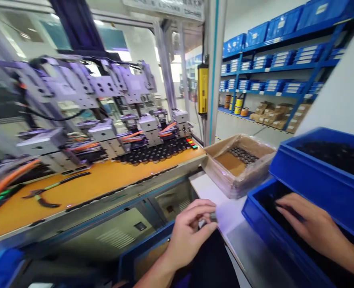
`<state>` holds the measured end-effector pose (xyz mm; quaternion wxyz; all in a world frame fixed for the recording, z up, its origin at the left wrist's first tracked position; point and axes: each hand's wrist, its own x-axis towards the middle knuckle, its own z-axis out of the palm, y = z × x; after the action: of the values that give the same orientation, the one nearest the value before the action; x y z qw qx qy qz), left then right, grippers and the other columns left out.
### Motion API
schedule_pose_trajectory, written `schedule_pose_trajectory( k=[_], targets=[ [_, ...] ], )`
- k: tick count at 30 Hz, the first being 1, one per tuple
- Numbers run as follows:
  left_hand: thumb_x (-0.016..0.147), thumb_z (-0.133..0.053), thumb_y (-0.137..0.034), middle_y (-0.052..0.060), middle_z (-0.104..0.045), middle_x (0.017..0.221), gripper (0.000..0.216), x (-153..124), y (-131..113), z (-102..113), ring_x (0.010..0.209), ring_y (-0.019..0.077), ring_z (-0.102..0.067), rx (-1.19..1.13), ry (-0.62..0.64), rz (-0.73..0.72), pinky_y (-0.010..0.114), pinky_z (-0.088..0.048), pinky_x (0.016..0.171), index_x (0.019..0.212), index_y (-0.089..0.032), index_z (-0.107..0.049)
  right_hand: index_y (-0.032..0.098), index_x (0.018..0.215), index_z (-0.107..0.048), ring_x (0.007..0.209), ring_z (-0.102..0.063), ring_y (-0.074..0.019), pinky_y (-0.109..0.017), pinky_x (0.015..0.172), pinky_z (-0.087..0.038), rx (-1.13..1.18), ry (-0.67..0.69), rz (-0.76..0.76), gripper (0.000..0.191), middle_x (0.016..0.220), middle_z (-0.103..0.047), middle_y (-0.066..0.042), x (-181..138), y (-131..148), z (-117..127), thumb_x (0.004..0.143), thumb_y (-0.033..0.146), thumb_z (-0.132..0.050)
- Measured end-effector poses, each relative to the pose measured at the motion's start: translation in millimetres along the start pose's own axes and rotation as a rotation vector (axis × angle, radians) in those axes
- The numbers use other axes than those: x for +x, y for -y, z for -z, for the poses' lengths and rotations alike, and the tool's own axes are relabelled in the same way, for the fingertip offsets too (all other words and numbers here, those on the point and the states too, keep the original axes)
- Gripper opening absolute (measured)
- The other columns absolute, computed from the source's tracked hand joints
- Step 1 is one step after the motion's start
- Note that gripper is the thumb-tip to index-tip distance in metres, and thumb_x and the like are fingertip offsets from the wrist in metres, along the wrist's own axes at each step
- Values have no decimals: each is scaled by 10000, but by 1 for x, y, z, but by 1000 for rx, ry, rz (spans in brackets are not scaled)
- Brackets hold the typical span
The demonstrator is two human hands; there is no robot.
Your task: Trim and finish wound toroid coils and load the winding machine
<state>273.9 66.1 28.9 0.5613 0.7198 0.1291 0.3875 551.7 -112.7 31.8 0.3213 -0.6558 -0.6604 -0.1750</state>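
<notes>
My left hand point(190, 234) is closed in front of me, with thumb and fingers round a small grey part point(213, 217). Only an end of that part shows past the fingertips, so its exact kind is unclear. My right hand point(313, 228) reaches into the lower blue bin point(259, 214), which has dark contents. Its thumb and index fingertip come close together over the dark pieces. Whether something small sits between them cannot be made out. A second blue bin point(318, 176), filled with black pieces, stands just above and behind that hand.
A plastic-lined cardboard box point(234, 182) holds many small metal parts. On the machine's orange worktop point(111, 180) lie pliers point(57, 185) and rows of round dark parts point(153, 154). Clamping fixtures point(105, 132) line its back. Blue shelves point(264, 70) stand behind.
</notes>
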Motion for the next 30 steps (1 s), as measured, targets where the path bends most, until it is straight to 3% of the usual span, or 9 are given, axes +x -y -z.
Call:
schedule_pose_trajectory(
  k=[3,6,11,15,19,30],
  targets=[
    [835,-744,-231,101,-726,1098,181,-22,-5,7,791,149,-713,-41,-56,10,255,-595,734,1013,-226,-774,166,1061,-673,853,-683,-152,-238,767,-572,27,-65,129,155,950,-691,-77,28,51,10,943,131,-579],
    [800,-778,-199,69,-763,1051,283,-31,-7,10,760,162,-757,-34,-94,32,238,-620,717,1072,-275,-772,128,1022,-669,807,-649,-142,-233,689,-557,110,-39,243,150,905,-681,-90,48,95,4,958,112,-534],
    [798,-772,-171,69,-735,1187,253,-47,-11,10,989,206,-752,-30,-73,-25,240,-618,820,1029,-274,-774,111,871,-645,721,-627,-106,-189,668,-539,283,-159,311,104,788,-669,-67,45,137,-19,950,168,-609],
    [811,-756,-159,33,-746,1153,238,-53,-12,5,921,166,-758,-98,-39,-69,231,-617,817,1002,-301,-774,127,825,-617,660,-612,-95,-181,626,-535,393,-185,337,141,732,-660,-50,34,144,-33,945,199,-633],
    [770,-800,-183,2,-789,1064,300,-53,-12,-5,988,155,-750,-74,-61,-46,166,-591,827,1030,-332,-782,113,857,-617,674,-627,-101,-189,640,-554,471,-186,367,103,742,-677,-66,32,142,-35,930,176,-655],
    [681,-849,-180,1,-812,1041,387,-42,-18,-20,974,192,-767,13,-42,14,190,-602,819,1025,-350,-800,112,851,-622,712,-645,-106,-195,680,-565,410,-163,353,75,781,-693,-69,29,130,-35,924,128,-612]
  ],
)
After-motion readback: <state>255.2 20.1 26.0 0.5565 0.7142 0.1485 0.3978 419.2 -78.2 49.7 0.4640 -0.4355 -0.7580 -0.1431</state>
